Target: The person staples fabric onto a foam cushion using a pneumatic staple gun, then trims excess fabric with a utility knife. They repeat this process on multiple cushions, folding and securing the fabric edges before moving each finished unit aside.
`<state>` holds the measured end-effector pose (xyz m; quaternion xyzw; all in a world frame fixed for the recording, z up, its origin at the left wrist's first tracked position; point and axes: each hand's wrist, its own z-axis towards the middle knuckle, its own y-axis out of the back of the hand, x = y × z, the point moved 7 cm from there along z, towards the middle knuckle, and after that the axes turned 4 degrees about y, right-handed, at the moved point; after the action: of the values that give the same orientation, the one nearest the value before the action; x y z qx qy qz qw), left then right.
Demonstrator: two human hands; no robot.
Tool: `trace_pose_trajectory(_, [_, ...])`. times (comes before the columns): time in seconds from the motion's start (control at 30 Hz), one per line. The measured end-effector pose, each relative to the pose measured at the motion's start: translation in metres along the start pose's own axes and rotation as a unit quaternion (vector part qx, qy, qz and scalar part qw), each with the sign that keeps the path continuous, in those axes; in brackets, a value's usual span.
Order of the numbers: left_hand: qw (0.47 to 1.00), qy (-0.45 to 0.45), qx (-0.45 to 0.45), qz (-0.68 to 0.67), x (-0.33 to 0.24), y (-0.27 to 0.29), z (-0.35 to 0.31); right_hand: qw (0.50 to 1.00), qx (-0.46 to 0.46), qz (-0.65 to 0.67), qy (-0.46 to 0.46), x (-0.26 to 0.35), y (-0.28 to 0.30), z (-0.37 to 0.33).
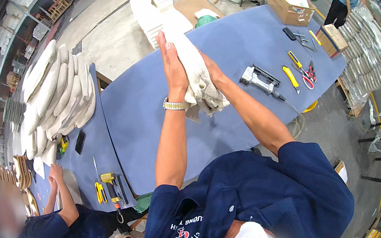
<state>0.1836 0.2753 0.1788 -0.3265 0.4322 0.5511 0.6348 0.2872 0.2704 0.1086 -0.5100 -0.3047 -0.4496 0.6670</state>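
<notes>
Between my two palms is a cream fabric-covered seat cushion (193, 73), on edge, its far end pointing away from me. Ragged, folded cloth hangs at its near end. My left hand (174, 68) lies against its left face with the fingers straight and together, a metal bracelet on the wrist. Against the other face presses my right hand (213, 70); the cushion hides most of its fingers. Both forearms reach over the blue-covered table (148, 119). To the right of my right hand lies a grey air stapler (260, 80) with a hose.
Yellow knife (291, 79), red-handled scissors (308, 81) and cardboard box (291, 6) are right. Left, a cushion pile (60, 87) and yellow staple gun (109, 183) share another table with a co-worker (65, 224). White pads (147, 22) stand beyond the far edge.
</notes>
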Motion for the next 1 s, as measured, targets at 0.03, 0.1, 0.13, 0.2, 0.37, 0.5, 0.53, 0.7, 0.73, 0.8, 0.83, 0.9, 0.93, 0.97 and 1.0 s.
trace_pose_trajectory(0.03, [1.0, -0.003, -0.008, -0.001, 0.0, 0.002, 0.001, 1.0, -0.007, -0.008, -0.019, 0.0, 0.0, -0.003])
trace_pose_trajectory(0.1, [0.999, -0.021, -0.03, -0.001, -0.014, 0.008, -0.004, 0.998, -0.023, -0.016, -0.062, 0.027, -0.017, -0.019])
trace_pose_trajectory(0.13, [0.998, -0.06, -0.018, 0.017, -0.024, 0.004, -0.006, 0.998, -0.013, -0.052, -0.027, 0.032, -0.013, -0.02])
trace_pose_trajectory(0.2, [0.984, -0.163, 0.018, 0.075, -0.046, -0.002, -0.013, 0.991, 0.005, -0.127, 0.043, 0.04, -0.002, -0.021])
trace_pose_trajectory(0.37, [0.976, -0.17, 0.007, 0.138, -0.049, 0.024, 0.005, 0.935, -0.098, -0.309, 0.144, 0.084, -0.018, -0.062])
trace_pose_trajectory(0.5, [0.98, -0.145, -0.007, 0.135, -0.032, 0.034, 0.028, 0.866, -0.076, -0.435, 0.233, 0.099, -0.04, -0.103])
trace_pose_trajectory(0.53, [0.98, -0.149, -0.002, 0.129, -0.033, 0.033, 0.031, 0.854, -0.066, -0.469, 0.217, 0.091, -0.043, -0.101])
trace_pose_trajectory(0.7, [0.982, -0.145, 0.005, 0.125, -0.029, 0.025, 0.033, 0.867, -0.051, -0.472, 0.153, 0.084, -0.04, -0.08])
trace_pose_trajectory(0.73, [0.982, -0.145, 0.002, 0.12, -0.027, 0.025, 0.034, 0.871, -0.032, -0.458, 0.176, 0.086, -0.039, -0.076])
trace_pose_trajectory(0.8, [0.984, -0.142, 0.006, 0.11, -0.023, 0.029, 0.038, 0.876, 0.007, -0.429, 0.219, 0.091, -0.03, -0.071])
trace_pose_trajectory(0.83, [0.985, -0.139, 0.01, 0.104, -0.024, 0.029, 0.039, 0.888, -0.002, -0.413, 0.204, 0.093, -0.02, -0.067])
trace_pose_trajectory(0.9, [0.983, -0.141, 0.03, 0.114, -0.025, 0.025, 0.04, 0.908, -0.019, -0.38, 0.174, 0.098, -0.003, -0.059])
trace_pose_trajectory(0.93, [0.982, -0.142, 0.04, 0.121, -0.027, 0.024, 0.039, 0.917, -0.019, -0.351, 0.191, 0.099, -0.003, -0.054])
trace_pose_trajectory(0.97, [0.982, -0.143, 0.034, 0.12, -0.028, 0.023, 0.038, 0.92, -0.039, -0.35, 0.17, 0.096, 0.0, -0.053])
trace_pose_trajectory(1.0, [0.982, -0.144, 0.027, 0.119, -0.03, 0.021, 0.037, 0.923, -0.058, -0.349, 0.151, 0.094, 0.0, -0.052])
